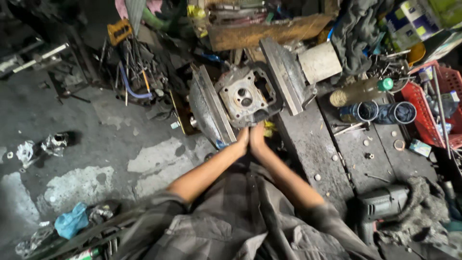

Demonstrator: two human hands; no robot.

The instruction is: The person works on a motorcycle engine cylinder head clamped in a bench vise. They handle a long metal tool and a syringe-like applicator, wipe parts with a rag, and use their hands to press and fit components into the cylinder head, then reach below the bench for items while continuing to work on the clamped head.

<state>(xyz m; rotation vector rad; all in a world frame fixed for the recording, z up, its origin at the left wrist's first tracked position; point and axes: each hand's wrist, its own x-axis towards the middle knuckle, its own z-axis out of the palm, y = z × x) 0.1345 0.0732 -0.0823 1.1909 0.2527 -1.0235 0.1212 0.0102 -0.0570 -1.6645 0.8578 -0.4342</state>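
Centrally: cylinder head [248, 96] clamped in vise [208, 107]; left hand [242, 139] and right hand [257, 137] pressed together just below it, holding unclear; best kept square, pressure even.

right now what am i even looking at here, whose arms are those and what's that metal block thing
This is one picture from a camera worn on a person's head, looking down, so the arms are their own. The left hand and right hand are pressed together, just below a grey metal engine part. That part sits between the two plates of a big vise; whether the hands grip anything is hidden. To the right is a dirty workbench with a power drill, a red basket and a green-capped bottle. To the left, loose tools lie on the concrete floor.
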